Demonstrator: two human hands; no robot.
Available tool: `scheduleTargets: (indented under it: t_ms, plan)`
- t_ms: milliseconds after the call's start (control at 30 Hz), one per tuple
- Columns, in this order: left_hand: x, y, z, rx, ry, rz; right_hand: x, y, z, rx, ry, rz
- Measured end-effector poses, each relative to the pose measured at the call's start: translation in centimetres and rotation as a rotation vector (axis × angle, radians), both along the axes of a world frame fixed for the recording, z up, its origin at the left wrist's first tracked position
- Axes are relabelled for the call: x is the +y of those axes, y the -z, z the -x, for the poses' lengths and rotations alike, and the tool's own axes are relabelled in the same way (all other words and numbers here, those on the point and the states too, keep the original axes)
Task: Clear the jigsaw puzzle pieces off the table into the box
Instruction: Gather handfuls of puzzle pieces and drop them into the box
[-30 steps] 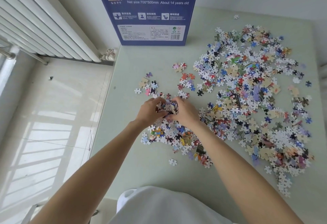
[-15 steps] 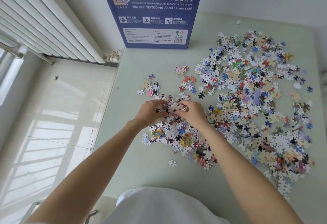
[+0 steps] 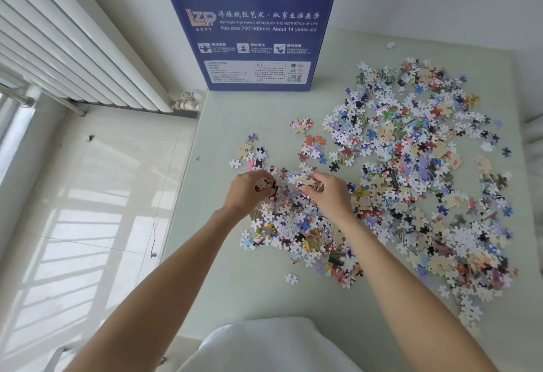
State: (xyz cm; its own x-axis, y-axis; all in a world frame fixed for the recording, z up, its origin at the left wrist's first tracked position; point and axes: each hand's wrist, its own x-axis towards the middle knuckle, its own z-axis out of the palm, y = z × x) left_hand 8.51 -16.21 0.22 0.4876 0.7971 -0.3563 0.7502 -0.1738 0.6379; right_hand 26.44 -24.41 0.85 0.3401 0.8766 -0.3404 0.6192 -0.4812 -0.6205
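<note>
Evidently, I see the left hand point(image 3: 245, 192) and right hand point(image 3: 326, 193) each curled around small, multicoloured cardboard jigsaw puzzle pieces point(image 3: 411, 166), gathering handfuls. Beyond both grips stands the tall blue cardboard box point(image 3: 249, 33), upright on the pale green table point(image 3: 235, 292), presumably to receive them.

- Bare table point(image 3: 232, 124) lies open ahead of the left hand point(image 3: 245, 193), up to the upright blue box point(image 3: 252, 27) at the far edge.
- Loose puzzle pieces point(image 3: 411, 166) crowd the surface right of the right hand point(image 3: 329, 195).
- Another cluster point(image 3: 293, 230) fills the space between both wrists.
- Nearer the body, left of that cluster, the tabletop lies open.
</note>
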Motion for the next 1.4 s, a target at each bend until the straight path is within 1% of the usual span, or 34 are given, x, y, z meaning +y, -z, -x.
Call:
scheduleTargets:
  t_ms: [100,200,367,567,667,767,833,933,1067,1133,1267,1333,1400]
  plan:
    - [0.6,-1.0,0.4,-0.035,0.030,-0.015,-0.4,-1.0,-0.2,0.018,-0.002,0.055]
    - [1.4,-3.7,0.6,-0.120,0.038,-0.031,-0.6,-3.5,-0.8,0.060,0.046,0.030]
    - [3.1,-9.8,1.1,-0.314,0.010,-0.106,-0.3,-10.4,-1.9,0.286,0.136,-0.110]
    - [9.6,-20.4,0.1,-0.414,0.093,-0.349,4.1,-20.4,-3.5,0.347,0.115,-0.348]
    - [14.5,-26.7,-1.4,-0.468,0.098,-0.538,7.8,-25.3,-4.7,0.375,0.089,-0.481]
    - [19.2,-31.5,-3.3,-0.537,0.097,-0.685,11.7,-28.7,-6.3,0.373,0.054,-0.568]
    - [22.4,-33.3,-4.6,-0.515,0.086,-0.763,14.8,-30.4,-7.3,0.356,0.037,-0.615]
    - [26.1,-33.1,-5.7,-0.424,0.096,-0.783,19.3,-32.1,-8.3,0.310,0.009,-0.622]
    - [28.6,-31.3,-5.6,-0.227,0.364,-0.855,23.8,-33.2,-8.8,0.174,-0.010,-0.596]
    - [29.2,-30.5,-5.5,-0.163,0.413,-0.838,25.3,-33.3,-8.6,0.075,-0.054,-0.572]
    - [29.5,-30.5,-5.4,-0.124,0.412,-0.753,27.3,-32.7,-8.2,-0.136,-0.156,-0.492]
    - [29.4,-30.6,-5.2,-0.167,0.379,-0.700,27.9,-32.4,-7.9,-0.222,-0.213,-0.443]
    - [29.2,-30.3,-4.9,-0.210,0.346,-0.689,28.4,-32.2,-7.6,-0.337,-0.279,-0.402]
